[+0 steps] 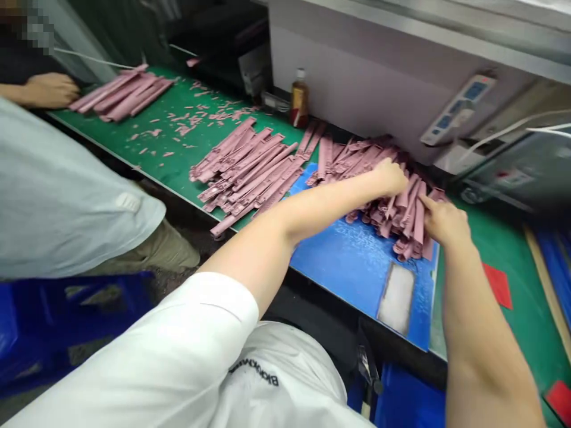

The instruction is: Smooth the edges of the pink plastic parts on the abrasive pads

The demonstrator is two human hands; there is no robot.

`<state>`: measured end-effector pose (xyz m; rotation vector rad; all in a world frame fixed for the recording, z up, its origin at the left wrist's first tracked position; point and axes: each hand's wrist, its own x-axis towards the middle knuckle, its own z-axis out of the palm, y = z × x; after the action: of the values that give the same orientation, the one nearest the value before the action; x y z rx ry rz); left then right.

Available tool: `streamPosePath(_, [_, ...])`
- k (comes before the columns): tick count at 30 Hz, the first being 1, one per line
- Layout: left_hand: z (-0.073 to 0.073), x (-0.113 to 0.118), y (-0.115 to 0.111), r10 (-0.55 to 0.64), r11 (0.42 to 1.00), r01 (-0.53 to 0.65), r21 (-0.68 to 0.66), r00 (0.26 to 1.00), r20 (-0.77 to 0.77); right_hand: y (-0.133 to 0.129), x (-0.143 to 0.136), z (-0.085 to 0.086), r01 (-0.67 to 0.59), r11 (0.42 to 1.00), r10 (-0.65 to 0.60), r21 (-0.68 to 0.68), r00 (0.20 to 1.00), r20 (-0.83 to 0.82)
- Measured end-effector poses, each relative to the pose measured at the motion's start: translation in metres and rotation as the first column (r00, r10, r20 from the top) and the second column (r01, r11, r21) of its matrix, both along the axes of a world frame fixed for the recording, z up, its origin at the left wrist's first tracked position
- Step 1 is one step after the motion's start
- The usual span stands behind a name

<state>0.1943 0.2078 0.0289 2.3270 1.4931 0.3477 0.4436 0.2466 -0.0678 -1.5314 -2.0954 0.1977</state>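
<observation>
A large pile of long pink parts [414, 214] lies across the back of a blue board [339, 261]. My left hand [392, 177] is closed at the upper part of this pile, its fingers curled down among the parts; what they hold is hidden. At the pile's right edge is my right hand [446, 221], a finger reaching against the pink parts and the other fingers curled out of sight. More pink parts [254, 169] lie roughly side by side on the green table [165, 166], left of the board.
A person's hand [52, 90] rests beside another pink stack [125, 92] at far left. Pink scraps [191, 122] litter the table. A bottle [300, 98] stands by the back wall, under a power strip [459, 110]. Red pieces [497, 285] lie at right.
</observation>
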Motion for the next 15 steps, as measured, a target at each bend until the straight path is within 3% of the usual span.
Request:
streamPosePath(2, [-0.005,-0.006,-0.015,-0.025,0.996,0.029,0.079,0.999,-0.048,-0.004,0.002,-0.003,-0.005,1.0,0.003,0.028,0.997,0.077])
streamPosePath(4, [-0.016,-0.024,-0.049,-0.102,0.979,0.112,0.172,0.992,-0.069,-0.024,0.002,-0.003,0.014,0.99,-0.029,0.142,0.994,0.108])
streamPosePath(6, [-0.038,-0.054,-0.095,-0.19,0.947,0.194,0.255,0.981,-0.043,-0.059,-0.008,-0.001,0.002,0.974,-0.016,0.227,0.998,0.058])
streamPosePath(8, [-0.069,-0.091,-0.147,-0.218,0.92,0.194,0.341,0.976,0.032,-0.1,-0.034,0.001,-0.076,0.981,0.082,0.179,0.996,-0.029])
streamPosePath(10, [-0.104,-0.129,-0.196,-0.136,0.92,0.055,0.389,0.973,0.185,-0.133,-0.08,0.002,-0.252,0.967,0.255,0.041,0.962,-0.097])
streamPosePath(12, [-0.135,-0.161,-0.237,-0.046,0.923,-0.087,0.375,0.942,0.333,-0.15,-0.143,-0.001,-0.436,0.897,0.426,-0.079,0.898,-0.113])
streamPosePath(14, [-0.155,-0.187,-0.269,0.044,0.912,-0.21,0.352,0.904,0.426,-0.147,-0.217,-0.006,-0.53,0.83,0.529,-0.174,0.847,-0.053])
streamPosePath(15, [-0.159,-0.199,-0.281,0.091,0.9,-0.267,0.344,0.888,0.452,-0.14,-0.254,-0.008,-0.518,0.827,0.53,-0.219,0.848,-0.008])
